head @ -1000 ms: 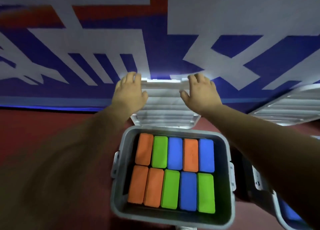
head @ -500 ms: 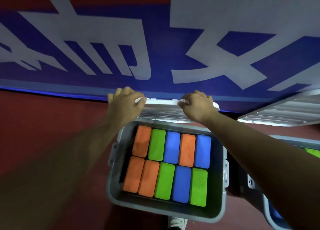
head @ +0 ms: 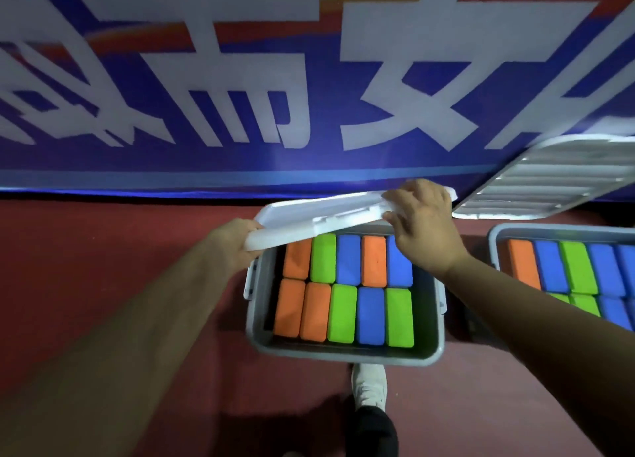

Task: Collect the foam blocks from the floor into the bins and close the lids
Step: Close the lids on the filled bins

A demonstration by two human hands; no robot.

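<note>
Our left grip and right grip each clasp one lid, tilted over one bin on the floor holding ten foam blocks: four orange, three green, three blue.

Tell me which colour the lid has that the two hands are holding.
White; the head view shows the lid best.

The tilted lid is blocking the way just under the fingers. Nearer than the fingers, foam blocks are filling the bin; open floor is lying left.
</note>
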